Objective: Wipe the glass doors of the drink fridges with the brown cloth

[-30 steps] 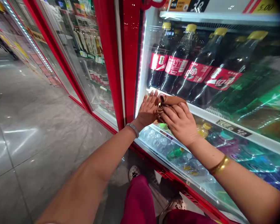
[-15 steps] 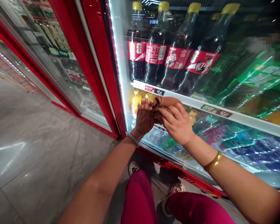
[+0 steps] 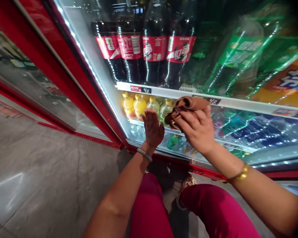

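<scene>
A folded brown cloth [image 3: 192, 103] is in my right hand [image 3: 200, 130], whose fingers press it toward the glass door [image 3: 149, 74] of a drinks fridge. To the left of it, my left hand [image 3: 152, 129] holds nothing; its fingers point up and its thumb stands apart, in front of the glass. I cannot tell whether its palm touches the pane. Behind the door, small yellow-drink bottles [image 3: 139, 106] line the shelf just above my left hand. Large cola bottles [image 3: 155, 49] with red labels stand on the shelf higher up.
The red door frame [image 3: 72, 76] runs along the left, beside a second glass-fronted fridge [image 3: 27, 62]. Green soda bottles [image 3: 245, 49] fill the upper right. Grey floor [image 3: 52, 172] lies at the left, and my legs in magenta trousers [image 3: 151, 208] are close to the fridge base.
My hands have moved apart. The cloth has gone right with my right hand, leaving my left hand bare. The view has shifted, so the fridge appears further left and more level.
</scene>
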Demonstrator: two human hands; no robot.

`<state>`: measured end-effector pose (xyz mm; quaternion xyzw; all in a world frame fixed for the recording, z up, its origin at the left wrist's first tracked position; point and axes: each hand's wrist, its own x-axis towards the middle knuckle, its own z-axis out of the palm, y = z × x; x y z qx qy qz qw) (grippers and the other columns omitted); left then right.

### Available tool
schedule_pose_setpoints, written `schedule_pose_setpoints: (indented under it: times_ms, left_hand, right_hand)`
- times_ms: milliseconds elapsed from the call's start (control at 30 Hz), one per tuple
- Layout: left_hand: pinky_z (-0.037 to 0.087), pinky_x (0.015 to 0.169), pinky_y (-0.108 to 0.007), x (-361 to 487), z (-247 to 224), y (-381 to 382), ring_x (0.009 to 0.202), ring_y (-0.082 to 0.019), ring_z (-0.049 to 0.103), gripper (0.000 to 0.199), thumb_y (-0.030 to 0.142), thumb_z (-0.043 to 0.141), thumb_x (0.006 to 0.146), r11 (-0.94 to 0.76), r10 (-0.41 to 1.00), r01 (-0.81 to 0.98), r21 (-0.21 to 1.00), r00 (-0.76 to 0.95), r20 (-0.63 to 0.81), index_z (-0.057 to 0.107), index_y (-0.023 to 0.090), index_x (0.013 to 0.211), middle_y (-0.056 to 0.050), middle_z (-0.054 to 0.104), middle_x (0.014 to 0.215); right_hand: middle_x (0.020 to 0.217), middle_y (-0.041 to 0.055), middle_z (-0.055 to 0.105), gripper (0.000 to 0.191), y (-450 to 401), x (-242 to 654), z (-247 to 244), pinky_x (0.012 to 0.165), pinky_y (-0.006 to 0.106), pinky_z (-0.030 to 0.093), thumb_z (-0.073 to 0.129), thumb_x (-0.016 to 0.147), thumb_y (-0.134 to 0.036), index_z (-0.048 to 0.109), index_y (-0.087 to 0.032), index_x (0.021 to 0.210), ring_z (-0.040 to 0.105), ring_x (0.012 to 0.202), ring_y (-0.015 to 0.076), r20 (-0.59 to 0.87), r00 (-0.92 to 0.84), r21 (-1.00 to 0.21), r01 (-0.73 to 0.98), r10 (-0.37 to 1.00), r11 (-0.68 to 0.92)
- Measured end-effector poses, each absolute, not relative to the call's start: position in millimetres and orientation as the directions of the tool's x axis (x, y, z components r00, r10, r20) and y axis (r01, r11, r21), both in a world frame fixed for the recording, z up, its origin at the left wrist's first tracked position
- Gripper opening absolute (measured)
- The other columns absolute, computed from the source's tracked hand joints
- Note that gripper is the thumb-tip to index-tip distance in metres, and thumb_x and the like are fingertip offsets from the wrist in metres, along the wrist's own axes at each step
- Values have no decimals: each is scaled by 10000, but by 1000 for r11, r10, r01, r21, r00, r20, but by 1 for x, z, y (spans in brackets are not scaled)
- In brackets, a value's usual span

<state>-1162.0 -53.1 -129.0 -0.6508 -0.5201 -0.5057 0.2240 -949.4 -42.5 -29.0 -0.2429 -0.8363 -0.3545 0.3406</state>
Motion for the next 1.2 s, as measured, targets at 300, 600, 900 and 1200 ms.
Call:
schedule_pose_setpoints:
  times_ms: [300, 600, 900, 1200]
  left_hand:
    - [37, 1324, -610, -1111, -140, -56, 1616, -294, -89, 799, 301, 397, 1041, -320, 501, 932, 172, 12, 866, -68, 146, 1672, -154, -54, 1740]
    - [-22, 1326, -580, -1066, -128, -60, 1610, -293, -143, 757, 316, 340, 1075, -327, 532, 853, 406, -188, 826, -103, 161, 1670, -118, -170, 1736]
    - [7, 1314, -614, -1028, -139, -62, 1603, -302, -151, 807, 249, 402, 1048, -360, 556, 884, 297, -53, 830, -105, 153, 1668, -146, -175, 1726]
    - [-31, 1309, -618, -970, -137, -62, 1582, -315, -197, 827, 240, 417, 1046, -354, 576, 825, 440, -178, 798, -126, 153, 1664, -125, -214, 1715]
  right_hand:
    - [1012, -43, 752, 452, -52, -866, -73, 1316, 461, 272, 581, 931, -79, 656, -331, 1298, 592, 1032, 139, 617, -761, 408, 526, 199, 746]
    - [1256, -22, 706, 361, -46, -883, -49, 1329, 506, 201, 652, 934, -158, 692, -362, 1229, 551, 1171, 190, 804, -556, 333, 716, 212, 614]
    - [922, -38, 723, 444, -65, -783, -94, 1300, 551, 290, 572, 916, -74, 706, -378, 1211, 577, 877, 151, 701, -633, 299, 678, 327, 672]
    - [1156, -24, 723, 353, -56, -799, -61, 1280, 515, 336, 570, 964, -162, 705, -401, 1186, 585, 1091, 184, 803, -511, 303, 793, 308, 528]
